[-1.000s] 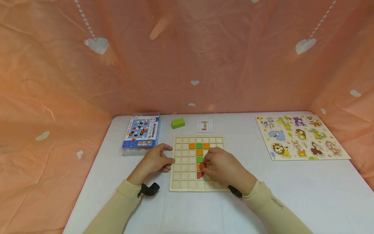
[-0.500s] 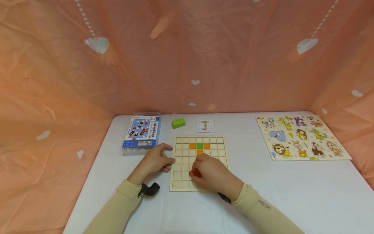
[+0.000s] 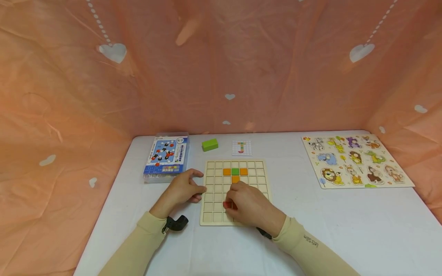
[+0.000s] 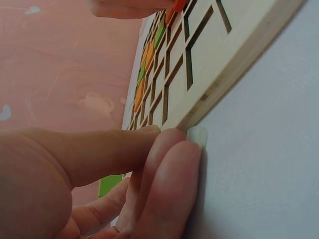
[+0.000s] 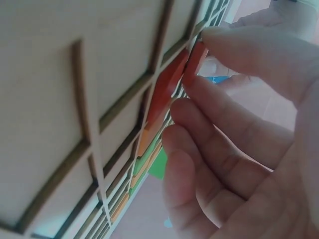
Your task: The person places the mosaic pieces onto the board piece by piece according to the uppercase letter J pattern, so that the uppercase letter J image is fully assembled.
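A wooden grid board (image 3: 208,217) lies flat on the table. Orange and green square tiles fill some cells, such as an orange tile (image 3: 235,179). My left hand (image 3: 183,188) holds the board's left edge, thumb and fingertips against it. Between thumb and index finger, my right hand (image 3: 250,203) pinches a red tile (image 5: 194,64) over a lower cell. It stands tilted beside another red tile (image 5: 167,84) that sits in the grid. In the head view the right hand covers that tile and the lower part of the coloured column.
Behind the board lie a green block (image 3: 210,145) and a small pattern card (image 3: 247,152). A boxed molecule set (image 3: 166,155) stands at the left. On the right is an animal puzzle board (image 3: 355,161). A pink curtain (image 3: 228,69) hangs behind the table.
My right hand has moved left with the red tile, from the right side of the column to the cell at its lower left. My left hand keeps its place at the board's edge.
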Tool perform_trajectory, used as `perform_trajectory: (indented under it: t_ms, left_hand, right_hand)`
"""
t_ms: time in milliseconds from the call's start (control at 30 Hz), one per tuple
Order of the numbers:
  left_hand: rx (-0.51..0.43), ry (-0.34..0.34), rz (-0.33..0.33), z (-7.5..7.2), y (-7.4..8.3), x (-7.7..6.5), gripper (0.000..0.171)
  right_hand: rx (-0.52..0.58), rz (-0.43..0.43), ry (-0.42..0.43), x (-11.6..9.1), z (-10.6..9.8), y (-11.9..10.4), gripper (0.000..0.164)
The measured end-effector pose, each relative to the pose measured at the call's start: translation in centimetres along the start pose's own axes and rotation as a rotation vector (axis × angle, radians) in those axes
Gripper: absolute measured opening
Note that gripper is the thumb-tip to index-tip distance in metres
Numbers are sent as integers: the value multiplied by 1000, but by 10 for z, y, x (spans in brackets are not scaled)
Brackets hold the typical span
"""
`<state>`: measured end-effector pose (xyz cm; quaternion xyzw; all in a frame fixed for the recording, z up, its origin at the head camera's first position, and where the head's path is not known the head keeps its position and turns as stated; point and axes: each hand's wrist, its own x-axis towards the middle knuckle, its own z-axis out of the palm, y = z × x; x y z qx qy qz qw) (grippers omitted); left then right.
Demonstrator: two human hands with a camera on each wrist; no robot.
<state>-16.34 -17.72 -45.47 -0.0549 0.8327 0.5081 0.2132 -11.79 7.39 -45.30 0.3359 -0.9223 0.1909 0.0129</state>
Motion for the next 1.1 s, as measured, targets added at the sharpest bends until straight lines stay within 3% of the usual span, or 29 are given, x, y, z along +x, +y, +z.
perform_trajectory:
  t_ms: [867,1100]
  left_hand:
    - [0,9,0,-1,-2,-3,52]
    - [2,2,-10,2,-6,-2,52]
  right_hand:
    - [-13,-2,-2,1,-1,1,13]
    - [-19,71,18,-8,-11,15,22]
